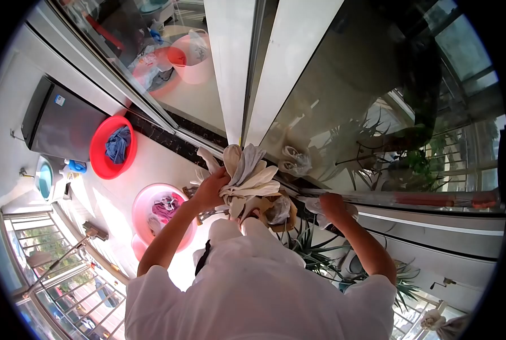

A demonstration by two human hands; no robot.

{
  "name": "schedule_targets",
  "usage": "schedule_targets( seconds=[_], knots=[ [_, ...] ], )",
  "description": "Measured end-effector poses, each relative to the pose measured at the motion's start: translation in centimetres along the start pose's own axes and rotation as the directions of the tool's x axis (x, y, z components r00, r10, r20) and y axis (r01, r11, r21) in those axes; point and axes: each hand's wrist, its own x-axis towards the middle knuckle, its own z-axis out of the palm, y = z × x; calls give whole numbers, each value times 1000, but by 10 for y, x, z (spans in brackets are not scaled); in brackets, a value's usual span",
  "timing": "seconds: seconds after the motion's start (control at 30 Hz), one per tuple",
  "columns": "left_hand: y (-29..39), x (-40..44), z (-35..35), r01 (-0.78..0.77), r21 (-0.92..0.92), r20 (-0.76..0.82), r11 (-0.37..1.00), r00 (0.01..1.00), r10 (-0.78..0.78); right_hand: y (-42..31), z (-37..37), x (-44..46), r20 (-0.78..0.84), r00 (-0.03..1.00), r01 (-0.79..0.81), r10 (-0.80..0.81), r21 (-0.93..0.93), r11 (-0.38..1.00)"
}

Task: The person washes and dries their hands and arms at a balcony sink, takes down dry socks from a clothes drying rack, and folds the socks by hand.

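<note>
Head view: a bundle of pale cloth pieces [246, 177], fanned out, is grasped at its left edge by the left grip [210, 190]. A whitish piece [312, 207] (its material cannot be made out) is clasped in the right grip [336, 209], beside the glass panel [332, 107]. Between the two grips, a crumpled plastic bag [278, 211] is seen. To the left of the left grip, a pink basin [142, 211] is placed near, a red basin [97, 150] farther off. Below the right grip, spiky leaves [315, 247] are seen.
</note>
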Motion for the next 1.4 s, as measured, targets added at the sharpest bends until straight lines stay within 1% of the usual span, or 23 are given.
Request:
schedule_targets(
  seconds=[0.03,0.1,0.13,0.2,0.23,0.33,0.37,0.43,0.53,0.63,0.77,0.87,0.97,1.0,1.03,1.07,1.1,1.17,1.23,1.27,1.3,1.33,1.4],
  knots=[
    [4,12,-1,-50,5,-9,999,999,50,-16,-19,6,-77,995,73,-67,84,994],
    [16,44,-9,-95,0,-20,996,995,95,-34,-38,15,-174,972,211,-158,351,912],
    [19,60,-13,-120,-3,-29,993,992,120,-38,-41,12,-164,973,214,-162,383,899],
    [7,78,-7,-144,81,-4,986,990,144,-43,-41,7,-145,974,223,-176,444,868],
    [4,82,-3,-145,129,24,981,989,143,-42,-36,2,-130,979,200,-158,454,868],
    [3,82,12,-98,6,-70,995,993,99,-36,6,-22,-60,995,103,-84,509,855],
    [6,83,16,-68,2,-139,998,988,67,-35,23,-30,-42,997,71,-58,511,857],
    [-12,85,28,-52,-77,-194,996,980,36,-34,47,-42,-17,1000,16,-9,511,859],
    [-33,94,35,-8,-208,-113,978,994,-16,-33,59,-52,5,998,-51,58,547,835],
    [-37,100,32,-41,-221,-87,974,996,22,-33,65,-51,1,992,-102,124,582,807],
    [-36,98,37,0,-200,-133,980,991,-28,-42,76,-50,-48,980,-118,196,649,751],
    [-41,99,33,34,-356,-32,934,998,-49,-47,84,-44,-5,986,-129,168,618,775],
    [-28,101,36,-39,-185,32,982,998,46,-53,79,-38,46,984,-163,173,626,762],
    [-28,101,45,-10,-206,38,979,999,18,-54,78,-34,27,983,-157,182,639,753],
    [-15,101,48,25,-149,52,989,998,-17,-53,77,-31,6,981,-152,196,650,744],
    [-1,104,55,-20,-139,39,990,999,26,-51,76,-28,-13,977,-151,213,662,734],
    [10,107,63,-62,-131,28,989,997,66,-48,71,-24,8,973,-178,230,660,730],
    [18,113,86,-108,-163,102,981,987,125,-44,60,-19,61,964,-235,260,655,718],
    [37,117,102,-168,-170,149,971,970,194,-45,74,-15,-122,940,-181,319,613,769],
    [40,119,116,-200,-223,169,954,956,240,-43,83,-13,-214,917,-156,337,585,796],
    [41,121,127,-232,-274,183,933,940,287,-43,89,-10,-185,921,-132,342,680,721],
    [46,122,133,-233,-305,191,923,935,299,-44,91,-8,-155,925,-110,347,765,635],
    [53,124,138,-238,-373,205,897,921,330,-46,91,-1,-222,914,-126,339,639,759]
  ],
)
